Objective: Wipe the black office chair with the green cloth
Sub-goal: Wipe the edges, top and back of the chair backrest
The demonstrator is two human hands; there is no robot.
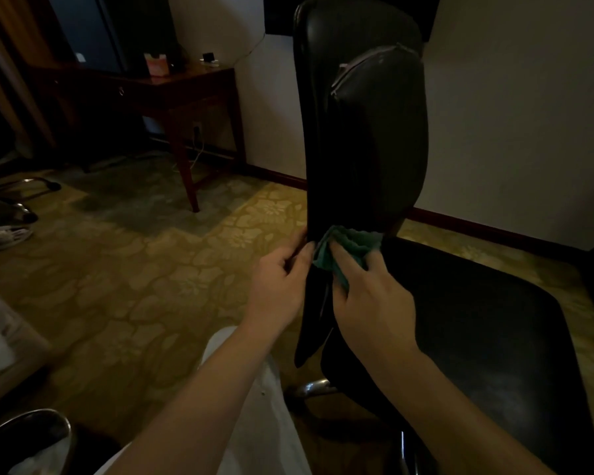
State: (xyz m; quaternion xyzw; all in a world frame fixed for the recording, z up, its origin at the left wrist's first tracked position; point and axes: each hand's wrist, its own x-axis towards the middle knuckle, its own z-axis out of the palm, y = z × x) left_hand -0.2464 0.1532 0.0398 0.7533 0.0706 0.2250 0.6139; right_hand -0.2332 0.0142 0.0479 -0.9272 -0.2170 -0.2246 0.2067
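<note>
The black office chair [364, 132] stands in front of me, its tall backrest seen from the side and its seat [477, 320] spreading to the right. The green cloth [352, 246] is bunched against the base of the backrest, where back and seat meet. My right hand [371, 296] presses the cloth onto the chair with its fingers laid over it. My left hand [282, 279] grips the lower edge of the backrest from the left, fingers curled round it. Part of the cloth is hidden under my right fingers.
A wooden desk [172, 87] with small items stands at the back left by the wall. Patterned carpet [134, 269] covers the floor. A shiny round bin [24, 440] sits at the bottom left. Another chair's metal base [21, 190] and shoes [4, 234] lie at the far left.
</note>
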